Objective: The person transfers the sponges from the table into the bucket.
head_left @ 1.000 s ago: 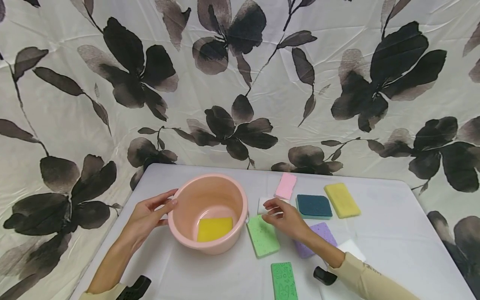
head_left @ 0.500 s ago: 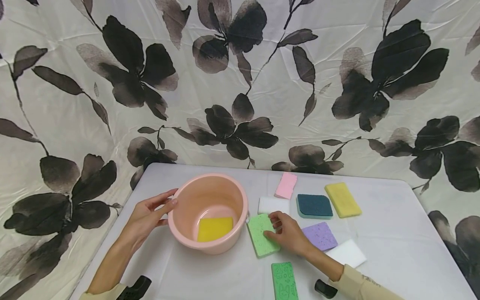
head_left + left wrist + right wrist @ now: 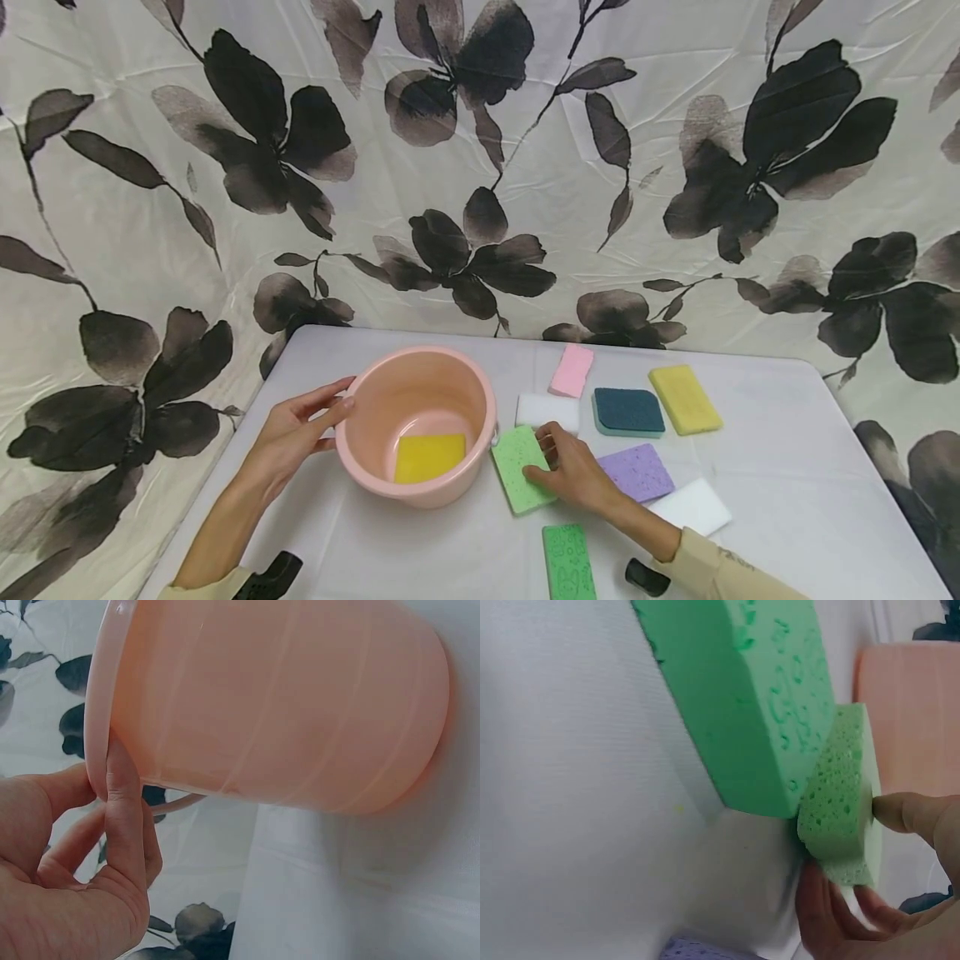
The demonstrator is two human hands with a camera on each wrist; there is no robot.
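My left hand (image 3: 303,425) pinches the left rim of a pink plastic bucket (image 3: 360,475); in the left wrist view the thumb and fingers (image 3: 124,825) meet over the lip. A yellow sponge (image 3: 430,458) lies flat inside the bucket. Just right of the bucket is a light green porous sponge (image 3: 517,471). My right hand (image 3: 573,471) grips its right side, thumb on the upper face and fingers curled at the edge, as the right wrist view also shows on the light green sponge (image 3: 836,802).
Around the right hand lie a white sponge (image 3: 540,410), a pink one (image 3: 572,371), a dark teal one (image 3: 628,412), a yellow one (image 3: 684,400), a purple one (image 3: 637,472), a second white one (image 3: 693,507) and a darker green patterned one (image 3: 568,562). A floral cloth (image 3: 450,167) hangs behind the table.
The right hand has come down from above the white sponge onto the light green sponge, which has shifted slightly left. The left hand and bucket have stayed put.
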